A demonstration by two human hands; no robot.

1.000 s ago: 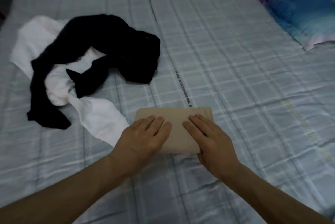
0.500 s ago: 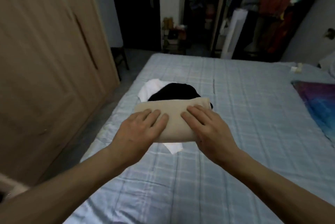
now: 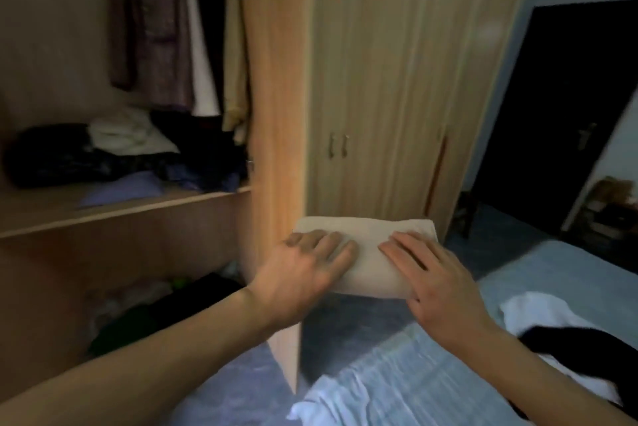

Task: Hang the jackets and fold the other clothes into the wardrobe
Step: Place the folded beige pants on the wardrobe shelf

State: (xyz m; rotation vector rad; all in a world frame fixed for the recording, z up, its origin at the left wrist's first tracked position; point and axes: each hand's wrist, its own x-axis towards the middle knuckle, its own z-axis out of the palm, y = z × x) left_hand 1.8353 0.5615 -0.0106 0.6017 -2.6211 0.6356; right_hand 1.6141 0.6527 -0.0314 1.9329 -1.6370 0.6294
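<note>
A folded beige cloth bundle (image 3: pixel 369 253) is held in the air between both hands, in front of the open wooden wardrobe (image 3: pixel 276 115). The left hand (image 3: pixel 303 273) grips its 9 o'clock end, the right hand (image 3: pixel 438 284) its 3 o'clock end; fingers lie flat and together on top, thumbs hidden beneath.

Folded beige cloth (image 3: pixel 366 253) — between both hands — before wardrobe (image 3: pixel 279 115)

Dark open doorway (image 3: pixel 566 108) beyond the blue-checked bed (image 3: pixel 397 387).
</note>
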